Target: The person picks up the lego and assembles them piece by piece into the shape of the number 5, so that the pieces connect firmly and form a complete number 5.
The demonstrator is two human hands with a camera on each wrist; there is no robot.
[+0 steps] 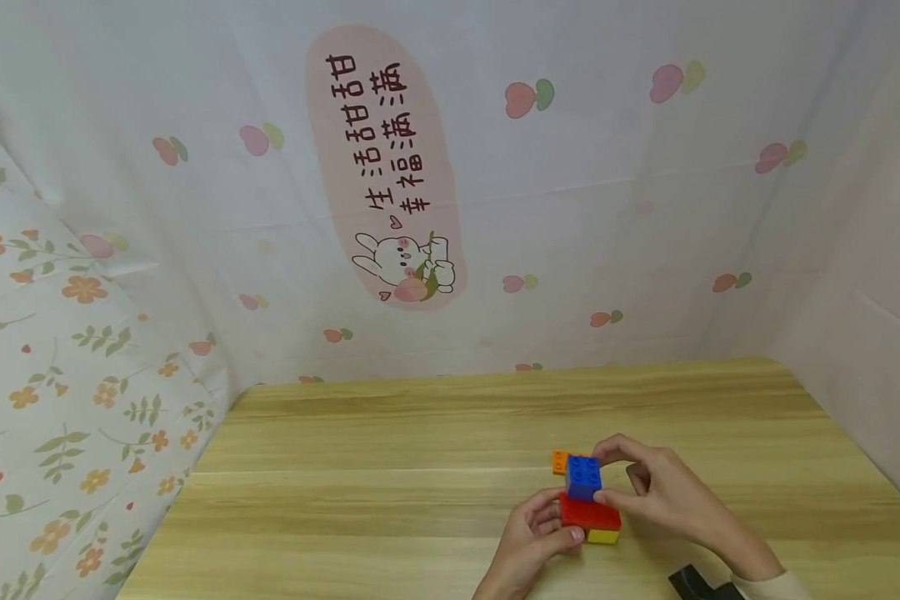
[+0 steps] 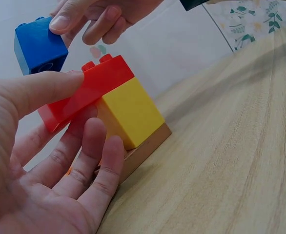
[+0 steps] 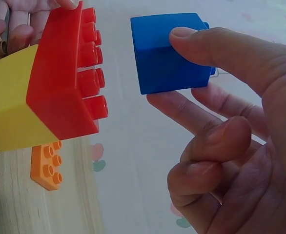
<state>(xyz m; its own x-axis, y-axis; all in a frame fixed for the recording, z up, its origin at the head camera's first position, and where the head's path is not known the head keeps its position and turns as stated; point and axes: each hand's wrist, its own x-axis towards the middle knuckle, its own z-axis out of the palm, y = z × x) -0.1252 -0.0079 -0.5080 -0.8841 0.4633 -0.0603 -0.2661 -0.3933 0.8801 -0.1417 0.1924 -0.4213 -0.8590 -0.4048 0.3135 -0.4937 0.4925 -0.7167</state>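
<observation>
My left hand (image 1: 528,537) holds a red toy brick (image 2: 109,80) with its thumb on one side and fingers on the other. Under the red brick sits a yellow brick (image 2: 133,112), and below that a flat brown piece (image 2: 150,148) lies on the table. Between thumb and fingers, my right hand (image 1: 663,492) pinches a blue brick (image 3: 170,56). In the right wrist view a gap separates the blue brick from the red brick's studs. Its own studs point away from the red brick. The left hand's fingers partly hide the stack's near side in the left wrist view.
Behind the stack lies an orange studded brick (image 1: 560,462), flat on the wood-grain table (image 1: 345,500). A black object (image 1: 697,583) shows by the right sleeve at the bottom edge. A printed cloth (image 1: 570,208) hangs beyond the table's far edge.
</observation>
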